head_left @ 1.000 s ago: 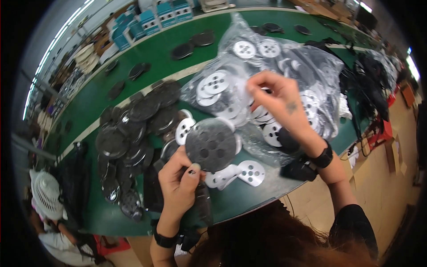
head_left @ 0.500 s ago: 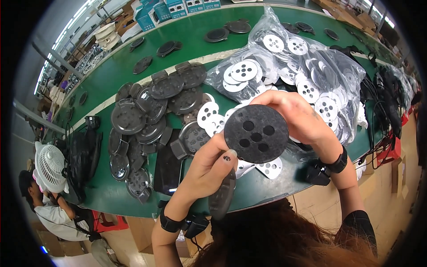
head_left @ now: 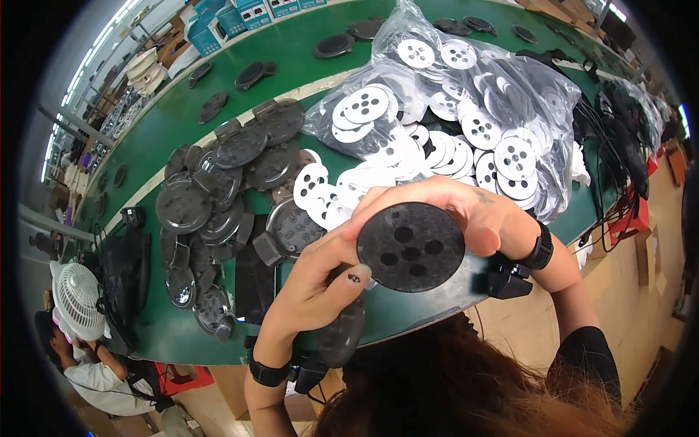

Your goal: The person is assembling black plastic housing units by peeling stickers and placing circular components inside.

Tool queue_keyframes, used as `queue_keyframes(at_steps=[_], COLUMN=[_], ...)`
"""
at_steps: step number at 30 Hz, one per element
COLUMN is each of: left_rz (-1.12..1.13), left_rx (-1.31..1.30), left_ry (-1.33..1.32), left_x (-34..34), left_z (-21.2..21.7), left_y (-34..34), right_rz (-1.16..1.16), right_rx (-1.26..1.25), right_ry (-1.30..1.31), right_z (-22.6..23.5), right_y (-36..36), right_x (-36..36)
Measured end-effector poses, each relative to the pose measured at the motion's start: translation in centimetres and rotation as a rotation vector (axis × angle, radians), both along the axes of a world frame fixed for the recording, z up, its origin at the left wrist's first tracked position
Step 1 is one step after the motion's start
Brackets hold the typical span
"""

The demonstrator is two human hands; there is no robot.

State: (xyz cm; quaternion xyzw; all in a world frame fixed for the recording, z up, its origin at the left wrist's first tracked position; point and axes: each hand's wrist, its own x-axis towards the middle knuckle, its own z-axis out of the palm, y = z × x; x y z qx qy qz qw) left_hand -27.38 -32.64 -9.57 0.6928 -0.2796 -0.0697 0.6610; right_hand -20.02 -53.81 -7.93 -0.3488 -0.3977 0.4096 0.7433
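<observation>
A round black pad (head_left: 411,246) with several holes is held up, tilted, over the table's front edge. My right hand (head_left: 470,207) curls around its far side, fingers behind it, with the thumb standing off its right edge. My left hand (head_left: 320,280) is closed at the pad's left edge, its index finger and thumb near the rim. A dark see-through plastic disc (head_left: 342,331) hangs below the left thumb, in the same hand; the grip on it is partly hidden. Loose white perforated discs (head_left: 328,207) lie just beyond my hands.
A clear plastic bag (head_left: 542,95) spills white discs at the back right. Dark round plastic parts (head_left: 188,206) are piled on the left, beside a flat black device (head_left: 255,280). A white fan (head_left: 76,298) stands at far left, near another person (head_left: 102,379). Black cables (head_left: 601,138) lie right.
The pad has come lower and tilted differently. My right hand has shifted round behind it, and its thumb has come into sight at the right edge.
</observation>
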Motion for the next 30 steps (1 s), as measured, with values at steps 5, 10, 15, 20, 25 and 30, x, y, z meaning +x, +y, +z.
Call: queue_keyframes(at_steps=[5, 10, 15, 20, 25, 30], left_rz=[0.037, 0.047, 0.038, 0.023, 0.125, 0.097], left_rx=[0.05, 0.005, 0.019, 0.129, -0.059, -0.395], left_ry=[0.112, 0.09, -0.098, -0.222, 0.036, 0.358], left_x=[0.0, -0.1, 0.2, 0.6, 0.0, 0.5], left_z=[0.9, 1.0, 0.9, 1.5, 1.2, 1.4], left_y=[-0.1, -0.1, 0.0, 0.0, -0.7, -0.4], right_rz=[0.043, -0.067, -0.058, 0.158, 0.008, -0.257], right_rx=[0.035, -0.134, -0.102, 0.156, 0.072, -0.087], right_ry=[-0.166, -0.123, -0.043, -0.031, 0.14, 0.055], right_z=[-0.2, 0.3, 0.4, -1.9, -1.0, -0.7], right_y=[-0.1, -0.1, 0.1, 0.6, 0.2, 0.9], right_x=[0.2, -0.7, -1.4, 0.2, -0.4, -0.6])
